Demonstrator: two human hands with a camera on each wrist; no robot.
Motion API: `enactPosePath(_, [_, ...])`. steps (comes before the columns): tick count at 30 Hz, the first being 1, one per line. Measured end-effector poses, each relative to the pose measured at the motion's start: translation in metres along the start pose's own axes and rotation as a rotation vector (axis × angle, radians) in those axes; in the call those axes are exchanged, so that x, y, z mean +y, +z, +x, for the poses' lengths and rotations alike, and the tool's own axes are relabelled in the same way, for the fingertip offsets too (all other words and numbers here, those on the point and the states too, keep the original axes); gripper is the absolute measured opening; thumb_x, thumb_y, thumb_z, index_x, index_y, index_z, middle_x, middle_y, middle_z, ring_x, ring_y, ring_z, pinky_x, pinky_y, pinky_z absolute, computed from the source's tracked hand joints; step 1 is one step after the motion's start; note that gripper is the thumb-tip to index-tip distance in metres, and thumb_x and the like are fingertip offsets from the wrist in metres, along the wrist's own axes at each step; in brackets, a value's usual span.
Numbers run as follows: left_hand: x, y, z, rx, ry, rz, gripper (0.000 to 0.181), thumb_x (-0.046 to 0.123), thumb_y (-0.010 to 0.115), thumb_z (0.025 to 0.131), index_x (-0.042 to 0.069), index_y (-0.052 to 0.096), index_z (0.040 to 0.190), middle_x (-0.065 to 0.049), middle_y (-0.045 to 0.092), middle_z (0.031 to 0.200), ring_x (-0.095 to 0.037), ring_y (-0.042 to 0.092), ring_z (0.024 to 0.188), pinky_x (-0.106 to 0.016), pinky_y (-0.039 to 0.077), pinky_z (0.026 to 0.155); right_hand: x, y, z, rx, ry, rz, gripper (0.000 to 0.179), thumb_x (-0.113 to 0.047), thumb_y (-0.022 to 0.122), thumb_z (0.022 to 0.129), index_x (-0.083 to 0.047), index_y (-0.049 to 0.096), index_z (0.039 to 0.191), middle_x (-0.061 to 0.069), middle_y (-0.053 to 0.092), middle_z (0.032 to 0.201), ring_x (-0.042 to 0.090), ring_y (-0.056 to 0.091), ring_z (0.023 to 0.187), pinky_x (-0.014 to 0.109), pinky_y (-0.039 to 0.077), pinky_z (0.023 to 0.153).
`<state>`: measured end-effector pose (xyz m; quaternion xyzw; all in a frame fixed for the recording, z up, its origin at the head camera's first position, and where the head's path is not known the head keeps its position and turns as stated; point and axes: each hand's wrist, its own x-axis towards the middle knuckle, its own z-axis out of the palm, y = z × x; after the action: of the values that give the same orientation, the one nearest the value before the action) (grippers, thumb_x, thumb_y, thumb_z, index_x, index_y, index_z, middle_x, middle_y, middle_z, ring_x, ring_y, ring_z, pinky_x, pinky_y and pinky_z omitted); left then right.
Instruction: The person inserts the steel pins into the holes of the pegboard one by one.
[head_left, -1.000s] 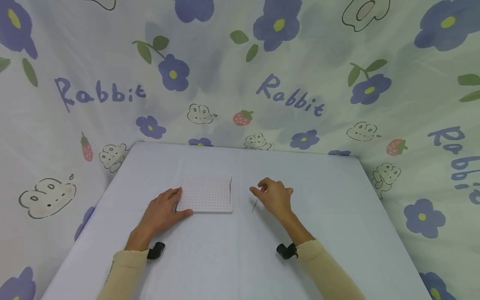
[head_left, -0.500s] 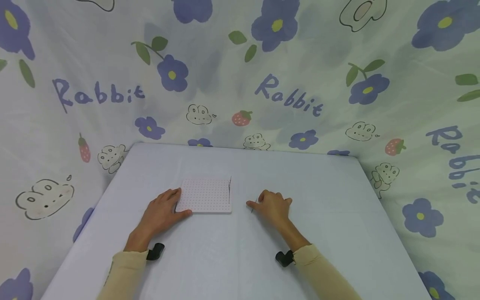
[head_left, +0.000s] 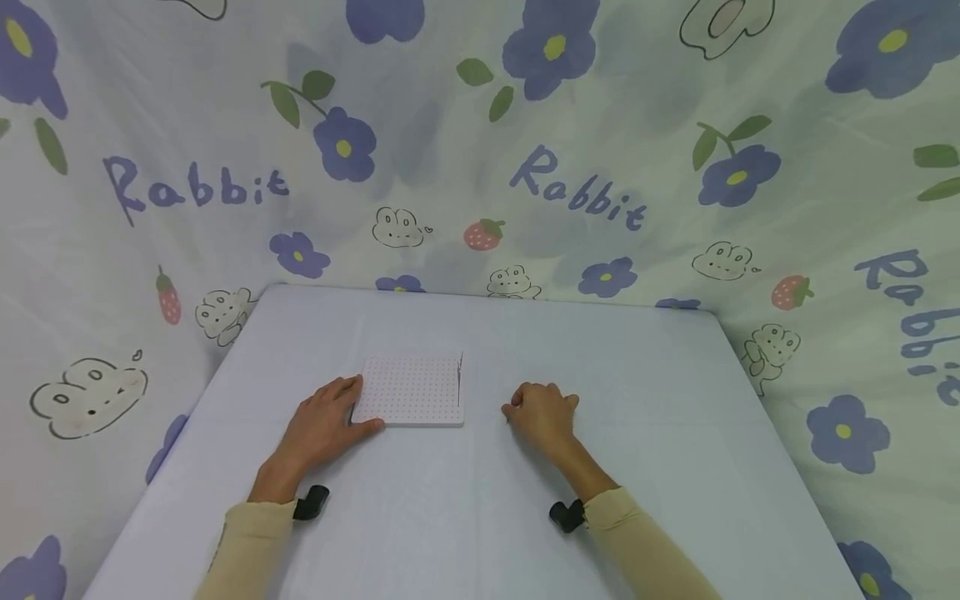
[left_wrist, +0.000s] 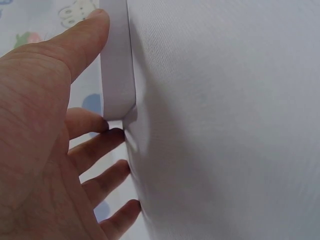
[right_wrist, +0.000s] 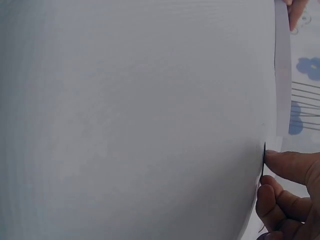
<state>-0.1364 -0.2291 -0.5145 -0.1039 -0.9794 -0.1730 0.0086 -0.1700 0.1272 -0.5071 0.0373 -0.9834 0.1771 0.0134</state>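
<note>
A white board (head_left: 408,390) with a grid of small holes lies left of the middle of the table. My left hand (head_left: 318,425) rests at its near left corner, the thumb along the front edge and the fingers against the left side. In the left wrist view the fingertips (left_wrist: 131,167) meet the tablecloth. My right hand (head_left: 546,417) is low over the table, right of the board. In the right wrist view its thumb and forefinger pinch a thin dark needle (right_wrist: 264,157) close to the cloth; in the head view the hand mostly hides it.
Several thin needles (head_left: 460,379) stand upright along the board's right edge; the right wrist view shows them as parallel lines. A white cloth covers the table (head_left: 420,517). Behind it hangs a flower-and-rabbit curtain (head_left: 450,167).
My right hand has come down over the needle that lay on the cloth, its fingers drawing together around it. My left hand and the board have stayed in place.
</note>
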Motion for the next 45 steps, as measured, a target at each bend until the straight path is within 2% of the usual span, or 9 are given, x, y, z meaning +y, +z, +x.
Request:
enactPosePath(5, [0.001,-0.003,-0.001,-0.002,0.003,0.0,0.093,0.056,0.07,0.088,-0.007,0.04,0.149,-0.027,0.042,0.152,-0.049,0.038,0.139,-0.068,0.033,0.108,0.001,-0.001,-0.001,0.013,-0.016,-0.006,0.017,-0.035,0.081,0.084,-0.018,0.079,0.086,-0.004,0.074,0.083,0.02,0.058,0.078,0.047,0.036,0.073])
enactPosePath(12, [0.002,-0.003,0.0,-0.005,-0.001,0.004,0.092,0.055,0.072,0.088,-0.007,0.04,0.15,-0.027,0.041,0.152,-0.048,0.037,0.139,-0.068,0.033,0.108,0.0,0.0,-0.007,0.006,0.019,-0.047,0.026,-0.044,0.083,0.08,-0.018,0.079,0.085,-0.004,0.073,0.083,0.021,0.058,0.08,0.049,0.035,0.074])
enactPosePath(21, [0.001,-0.002,0.0,0.002,-0.002,0.01,0.092,0.055,0.072,0.088,-0.006,0.041,0.15,-0.027,0.042,0.152,-0.048,0.038,0.139,-0.068,0.033,0.108,0.003,-0.001,-0.019,0.078,-0.082,-0.09,0.01,-0.032,0.081,0.085,-0.021,0.081,0.085,-0.007,0.073,0.081,0.016,0.054,0.075,0.044,0.035,0.07])
enactPosePath(31, [0.001,-0.001,0.001,-0.006,-0.01,0.003,0.093,0.056,0.071,0.088,-0.006,0.04,0.15,-0.027,0.041,0.152,-0.048,0.037,0.139,-0.069,0.032,0.108,0.0,0.002,-0.018,0.075,-0.131,-0.097,0.008,-0.018,0.081,0.082,-0.019,0.079,0.075,-0.006,0.068,0.071,0.014,0.051,0.072,0.047,0.036,0.074])
enactPosePath(38, [0.001,-0.001,0.001,-0.006,-0.014,0.002,0.094,0.057,0.071,0.088,-0.006,0.04,0.15,-0.027,0.041,0.152,-0.048,0.037,0.139,-0.069,0.032,0.108,-0.001,0.003,-0.017,0.092,-0.156,-0.126,0.009,-0.017,0.082,0.079,-0.017,0.077,0.072,-0.005,0.068,0.071,0.015,0.051,0.071,0.047,0.036,0.074])
enactPosePath(45, [0.002,-0.001,0.001,-0.009,-0.02,-0.004,0.093,0.056,0.071,0.088,-0.005,0.04,0.15,-0.026,0.041,0.153,-0.048,0.036,0.14,-0.069,0.031,0.108,0.001,0.003,-0.015,0.093,-0.155,-0.108,0.008,-0.019,0.08,0.081,-0.018,0.077,0.073,-0.007,0.067,0.069,0.014,0.049,0.07,0.045,0.035,0.072])
